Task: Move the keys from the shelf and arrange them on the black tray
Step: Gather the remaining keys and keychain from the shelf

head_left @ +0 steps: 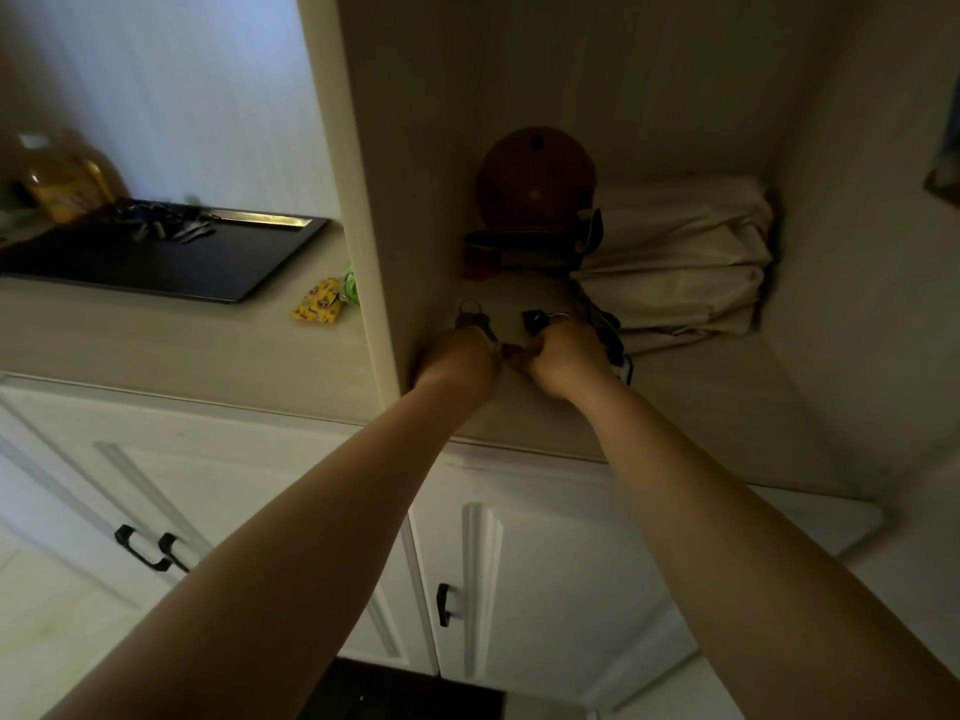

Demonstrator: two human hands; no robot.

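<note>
Both my hands reach into a dim shelf niche (717,407). My left hand (457,358) is closed around a bunch of keys with a metal ring (471,317) that sticks out above its fingers. My right hand (563,356) is closed on a second bunch with a black fob (535,320). The hands touch at the fingertips near the shelf's front left. The black tray (171,262) lies on the counter to the left, beyond the niche's side wall, with several keys (166,223) piled at its far edge.
In the niche stand a brown round board (537,174), a dark pouch (535,246) and a folded cream cloth bag (685,262). A yellow patterned packet (317,301) and a green item lie by the tray. A yellow bottle (67,179) stands behind it. White cabinet doors are below.
</note>
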